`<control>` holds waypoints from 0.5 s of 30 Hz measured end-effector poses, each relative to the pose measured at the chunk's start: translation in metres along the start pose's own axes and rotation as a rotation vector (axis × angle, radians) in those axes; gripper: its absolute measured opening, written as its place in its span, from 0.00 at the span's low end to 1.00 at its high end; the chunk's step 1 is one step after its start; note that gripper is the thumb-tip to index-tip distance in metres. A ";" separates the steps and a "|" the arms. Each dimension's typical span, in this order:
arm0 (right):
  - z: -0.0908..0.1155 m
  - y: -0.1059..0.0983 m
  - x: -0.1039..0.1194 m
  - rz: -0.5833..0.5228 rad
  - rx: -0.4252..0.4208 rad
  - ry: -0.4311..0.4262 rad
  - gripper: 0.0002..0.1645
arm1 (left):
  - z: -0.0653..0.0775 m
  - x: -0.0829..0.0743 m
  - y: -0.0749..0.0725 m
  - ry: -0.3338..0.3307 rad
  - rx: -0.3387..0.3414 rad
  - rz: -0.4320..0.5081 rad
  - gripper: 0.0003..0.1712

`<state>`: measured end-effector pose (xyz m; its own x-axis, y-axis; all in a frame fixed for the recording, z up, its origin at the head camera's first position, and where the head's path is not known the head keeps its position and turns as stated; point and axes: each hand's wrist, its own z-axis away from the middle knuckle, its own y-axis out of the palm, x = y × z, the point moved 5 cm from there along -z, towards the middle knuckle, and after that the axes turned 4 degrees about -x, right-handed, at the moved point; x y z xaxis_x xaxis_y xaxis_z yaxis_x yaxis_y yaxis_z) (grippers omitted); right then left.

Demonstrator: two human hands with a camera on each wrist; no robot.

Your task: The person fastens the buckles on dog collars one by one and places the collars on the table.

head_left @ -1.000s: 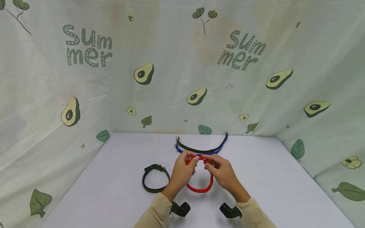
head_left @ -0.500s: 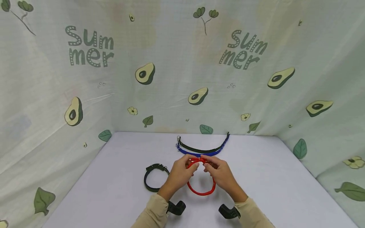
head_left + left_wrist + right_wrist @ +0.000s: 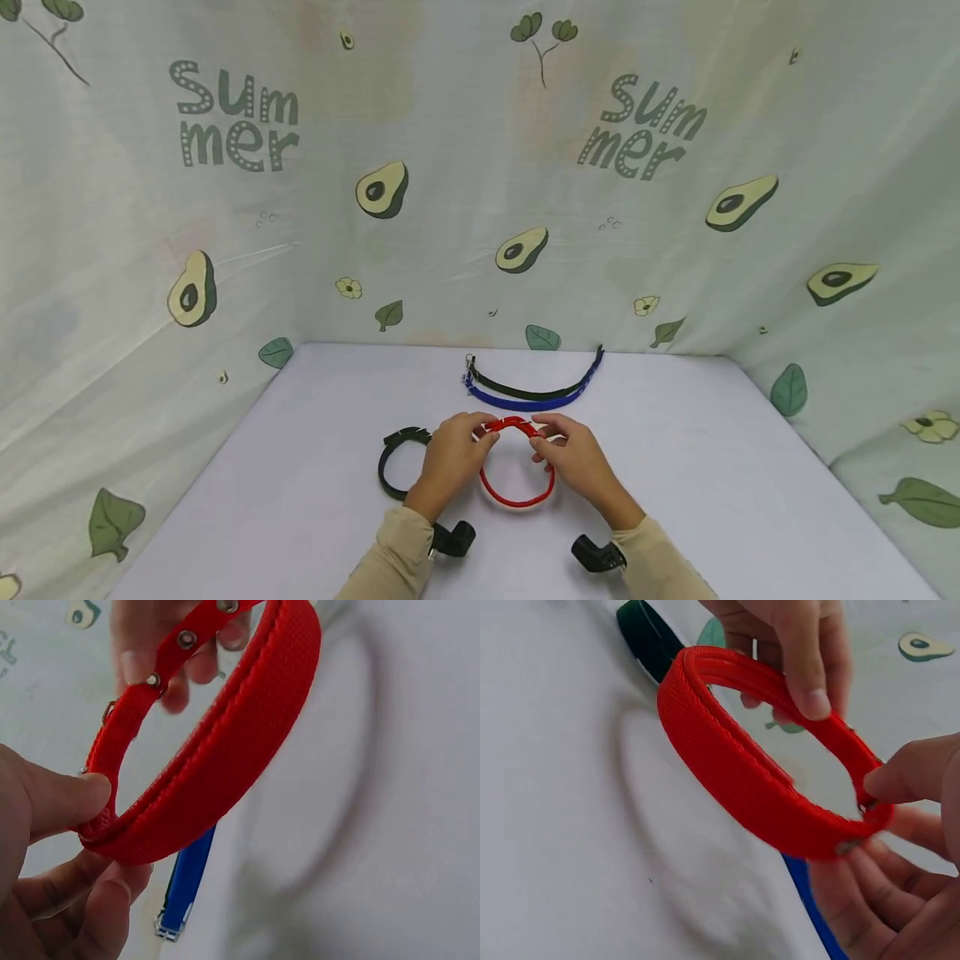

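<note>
A red collar (image 3: 517, 502) is buckled into a ring and held up over the table by both hands. My left hand (image 3: 456, 450) pinches its far left part between thumb and fingers. On the far right part, my right hand (image 3: 573, 454) pinches the band the same way. Metal eyelets and a buckle show along the red strap (image 3: 172, 656) in the left wrist view. In the right wrist view the wide padded band (image 3: 727, 776) faces the camera, and its shadow falls on the table.
A dark green collar (image 3: 384, 475), closed into a ring, lies left of my left hand and is partly covered by it. Farther back, a blue collar (image 3: 525, 405) and another dark collar (image 3: 517, 392) lie side by side, opened out. A printed cloth (image 3: 442, 108) hangs behind the white table (image 3: 675, 467).
Both hands have drawn slightly apart, the left going leftward, and the red collar has shifted a little left. More of its buckled section now shows between the hands.
</note>
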<state>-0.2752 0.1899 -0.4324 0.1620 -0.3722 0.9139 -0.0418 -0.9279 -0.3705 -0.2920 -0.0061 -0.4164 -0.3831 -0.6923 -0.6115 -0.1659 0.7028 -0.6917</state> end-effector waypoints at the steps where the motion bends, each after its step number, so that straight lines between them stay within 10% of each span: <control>1: -0.001 -0.001 -0.001 0.012 -0.004 0.014 0.22 | -0.001 0.002 -0.001 -0.004 -0.010 0.000 0.13; 15: 0.000 0.012 -0.016 0.086 0.108 0.088 0.11 | -0.009 0.029 -0.002 -0.104 -0.035 0.027 0.16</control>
<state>-0.2784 0.1851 -0.4516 0.0749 -0.4547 0.8875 0.0550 -0.8868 -0.4589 -0.3107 -0.0261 -0.4298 -0.2916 -0.6851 -0.6675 -0.1895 0.7254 -0.6617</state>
